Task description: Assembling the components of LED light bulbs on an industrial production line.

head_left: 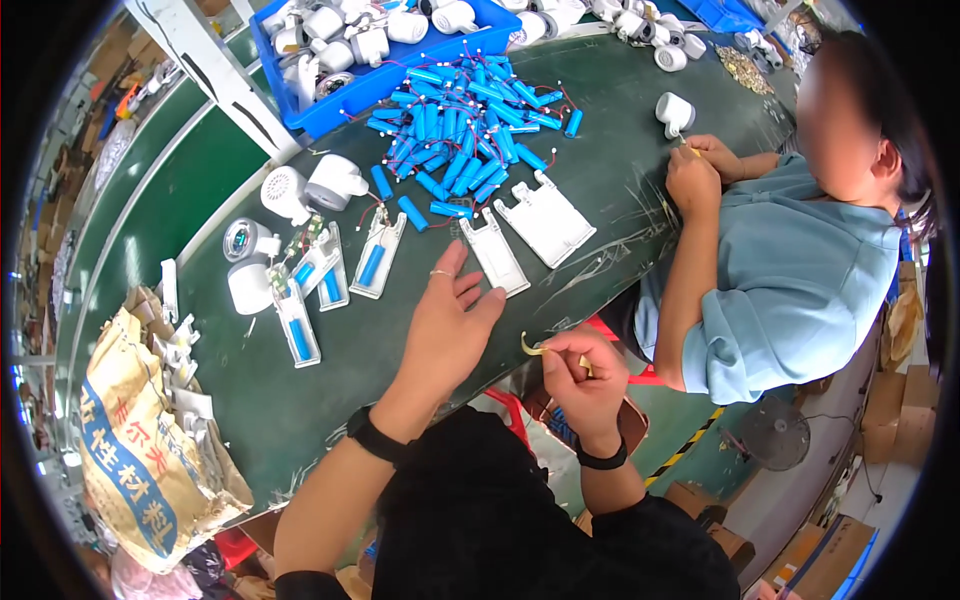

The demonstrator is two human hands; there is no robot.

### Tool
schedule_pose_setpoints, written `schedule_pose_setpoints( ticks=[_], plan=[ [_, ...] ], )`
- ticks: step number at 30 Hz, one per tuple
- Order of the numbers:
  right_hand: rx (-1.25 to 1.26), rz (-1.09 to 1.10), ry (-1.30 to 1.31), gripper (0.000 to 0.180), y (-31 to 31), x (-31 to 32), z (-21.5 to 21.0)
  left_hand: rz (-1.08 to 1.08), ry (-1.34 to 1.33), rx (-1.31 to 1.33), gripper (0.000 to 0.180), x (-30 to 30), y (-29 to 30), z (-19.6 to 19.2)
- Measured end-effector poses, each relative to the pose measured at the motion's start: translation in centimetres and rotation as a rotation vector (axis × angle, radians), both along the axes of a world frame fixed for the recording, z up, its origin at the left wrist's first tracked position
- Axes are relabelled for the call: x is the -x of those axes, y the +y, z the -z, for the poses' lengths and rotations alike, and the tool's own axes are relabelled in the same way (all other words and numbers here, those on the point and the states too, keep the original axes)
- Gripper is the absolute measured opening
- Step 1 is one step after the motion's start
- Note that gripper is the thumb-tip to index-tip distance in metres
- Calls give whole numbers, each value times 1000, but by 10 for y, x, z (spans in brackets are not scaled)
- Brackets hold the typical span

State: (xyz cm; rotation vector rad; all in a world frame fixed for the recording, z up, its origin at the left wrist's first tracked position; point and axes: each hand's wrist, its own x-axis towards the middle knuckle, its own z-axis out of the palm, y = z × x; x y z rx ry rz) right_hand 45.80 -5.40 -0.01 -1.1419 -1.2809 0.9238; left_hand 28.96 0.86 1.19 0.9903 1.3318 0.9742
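Observation:
My left hand (452, 325) is over the green tabletop, fingers apart and nothing visible in it. Its fingertips are beside a narrow white plastic casing (492, 256), and I cannot tell whether they touch. Pinched in my right hand (588, 385), at the table's near edge, is a curled pale yellow strip (530, 345). A wider white casing (546, 222) lies to the right of the narrow one. Left of my left hand are several white casings, each with a blue cylindrical battery (372, 266) inside. One such casing (299, 330) lies closest to me.
A heap of wired blue batteries (460, 125) covers the table's middle. Behind it stands a blue bin (400, 62) of white fan heads. A torn paper sack (150, 440) of white parts is at the left. At the right sits a co-worker (790, 270), hands near a white part (675, 112).

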Motion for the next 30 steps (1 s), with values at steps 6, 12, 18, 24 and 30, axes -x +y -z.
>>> schedule_pose_setpoints(
  ticks=[6,12,18,24,30],
  plan=[
    [-43,-14,-53,16,-6,-8,-6,107,-191,-3,83,-36,25,-3],
    [59,-41,364,9,-21,0,19,125,-374,-30,71,-58,57,2],
    [219,-347,962,25,-20,3,-2,69,174,-389,55,1,0,-26],
    [563,-526,1013,27,-2,72,-15,-428,1060,-420,33,254,-3,-60],
    [567,-576,680,46,-14,128,-31,-364,1750,-151,56,417,-6,11]
  ],
)
